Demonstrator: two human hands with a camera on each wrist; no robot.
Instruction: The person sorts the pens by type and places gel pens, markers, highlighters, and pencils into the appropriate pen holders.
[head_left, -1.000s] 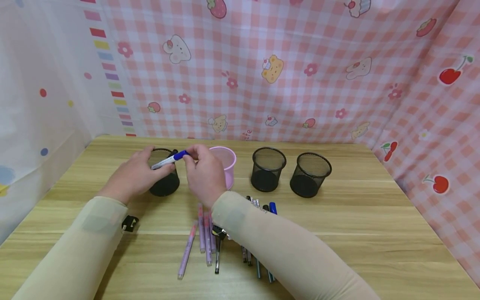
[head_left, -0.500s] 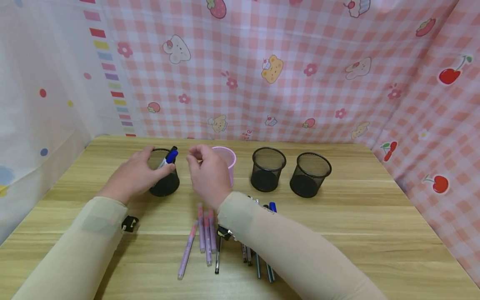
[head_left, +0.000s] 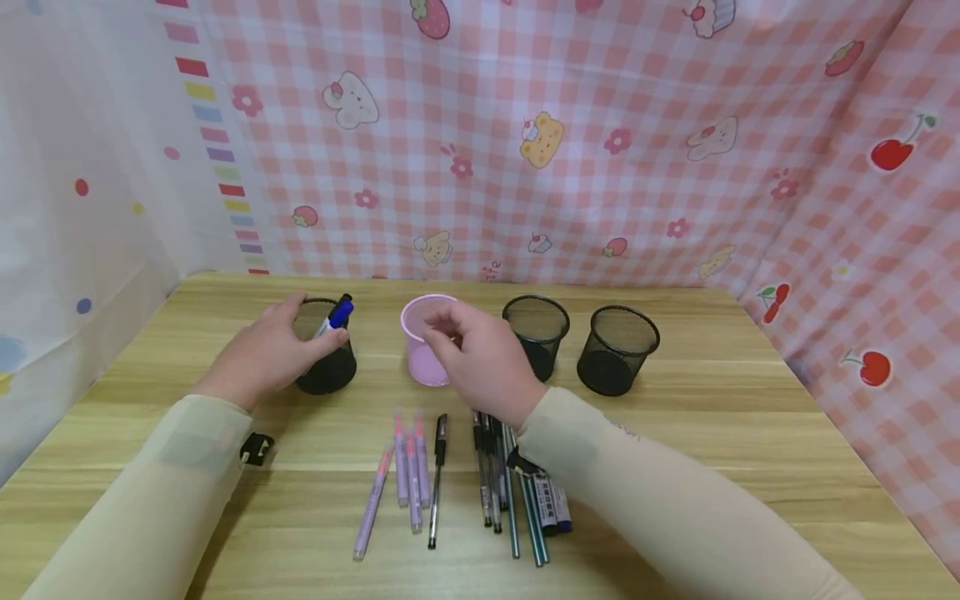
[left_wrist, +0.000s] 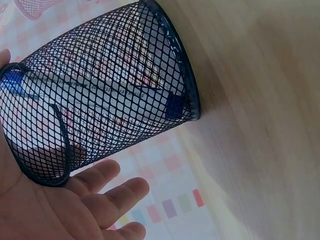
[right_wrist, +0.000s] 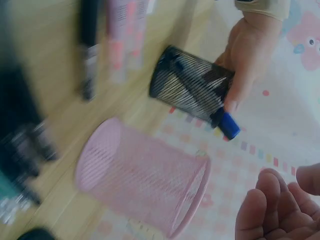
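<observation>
My left hand (head_left: 258, 350) holds a black mesh pen holder (head_left: 330, 373) at the far left of the table, thumb and fingers around its rim. A blue-capped marker (head_left: 341, 314) leans inside it beside a black-capped one (head_left: 346, 297). Through the mesh in the left wrist view, the white marker barrel (left_wrist: 95, 91) shows down to the base. My right hand (head_left: 487, 358) hovers in front of the pink mesh pen holder (head_left: 422, 362), partly covering it, with loosely curled fingers and nothing in them. The right wrist view shows that pink holder (right_wrist: 145, 175) with its mouth unobstructed.
Two more black mesh pen holders (head_left: 537, 329) (head_left: 617, 358) stand to the right. In front lie several purple highlighters (head_left: 371, 510), a black pen (head_left: 437, 479), and a bunch of black pens (head_left: 487, 483), greenish pencils (head_left: 534, 525) and markers (head_left: 551, 504), partly under my right forearm.
The blue-capped marker, pinched by my right hand a second ago, has dropped into the left black pen holder. My right hand has let go and moved right. My left hand stays put.
</observation>
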